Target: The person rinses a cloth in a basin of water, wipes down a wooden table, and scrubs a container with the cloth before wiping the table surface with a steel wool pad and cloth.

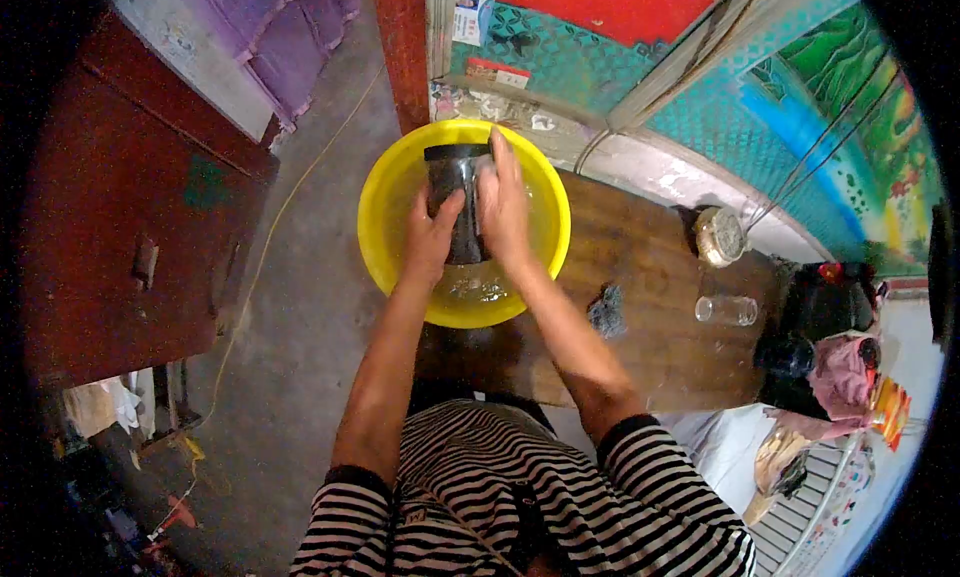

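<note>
A dark, see-through jar (466,232) with a black lid (455,151) is held over a yellow basin (372,227) with water in it. My left hand (432,235) is closed around the jar's left side, thumb across its front. Against the right side, my right hand (507,212) presses with its fingers stretched up toward the lid; it is slightly blurred. The jar lies between both palms, lid pointing away from me. Its contents cannot be made out. Clear water and bubbles (485,289) show near the basin's front.
The basin rests at the left end of a brown wooden table (650,247). A grey scrubbing pad (606,311), a clear jar (726,310) and a lidded jar (720,237) stand or lie to the right. A dark red cabinet (150,217) is on the left.
</note>
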A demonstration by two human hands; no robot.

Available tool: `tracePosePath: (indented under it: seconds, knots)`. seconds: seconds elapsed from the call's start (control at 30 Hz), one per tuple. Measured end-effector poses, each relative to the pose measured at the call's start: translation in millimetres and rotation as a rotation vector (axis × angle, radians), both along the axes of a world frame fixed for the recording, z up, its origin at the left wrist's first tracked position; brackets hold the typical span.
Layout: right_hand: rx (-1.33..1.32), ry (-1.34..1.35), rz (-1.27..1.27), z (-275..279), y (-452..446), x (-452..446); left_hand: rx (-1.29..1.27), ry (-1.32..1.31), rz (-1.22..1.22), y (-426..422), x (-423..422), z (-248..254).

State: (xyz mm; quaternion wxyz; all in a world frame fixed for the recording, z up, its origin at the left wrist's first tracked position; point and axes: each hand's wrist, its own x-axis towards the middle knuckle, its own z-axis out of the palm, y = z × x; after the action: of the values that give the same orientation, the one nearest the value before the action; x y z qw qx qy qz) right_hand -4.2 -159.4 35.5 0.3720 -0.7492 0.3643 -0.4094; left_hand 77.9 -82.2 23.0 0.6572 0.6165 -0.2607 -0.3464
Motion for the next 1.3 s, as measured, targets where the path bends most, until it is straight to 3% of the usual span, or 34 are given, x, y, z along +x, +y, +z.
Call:
tracePosePath:
  seconds: [0.1, 0.13, 0.27, 0.33, 0.37, 0.43, 0.6, 0.67, 0.73, 0.83, 0.97, 1.07, 1.13, 1.2, 1.3]
  knots:
    - [-0.108, 0.492, 0.079, 4, 44, -19, 0.062, 0.03, 0.077, -1, 0, -3]
    - [-0.394, 0.592, 0.019, -7, 58, -18, 0.081, -0.023, 0.091, -3, 5, -9]
    - [-0.047, 0.155, -0.057, -2, 32, -8, 0.093, -0.084, -0.004, -1, 5, -11]
    - [0.312, -0.2, 0.031, 14, 18, -12, 0.13, -0.169, 0.012, 0, -1, -10]
    - [0.487, -0.374, 0.081, 20, 8, -15, 0.038, -0.083, -0.058, 0, 1, -5]
    - [0.329, -0.35, 0.092, 1, -8, -23, -0.143, 0.095, -0.205, 5, 13, 9]
    - [0.282, -0.264, 0.257, 0, -8, -29, 0.005, 0.292, -0.163, 16, 0, -19]
    - [0.25, -0.125, 0.255, -2, -4, -31, -0.113, 0.618, -0.124, 9, -4, -13]
    - [0.191, 0.087, 0.204, -4, 14, -34, -0.074, 0.354, -0.031, 1, -3, 8]
    - [-0.452, 0.474, 0.135, -4, 52, -37, -0.025, 0.099, 0.009, -10, 7, -3]
    - [-0.144, 0.231, 0.101, 14, 14, -13, -0.03, -0.041, -0.03, 1, -3, 2]
    - [-0.157, 0.163, 0.144, 24, -25, 2, -0.021, 0.313, 0.073, 4, -22, -4]
    - [-0.134, 0.244, 0.131, 26, -13, -4, -0.064, 0.395, 0.116, -1, -22, -15]
    - [-0.091, 0.343, 0.146, 20, 20, -16, -0.03, 0.31, 0.136, 0, -15, -13]
    - [-0.355, 0.554, 0.163, 15, 66, -27, 0.063, 0.086, 0.078, -3, 6, 7]
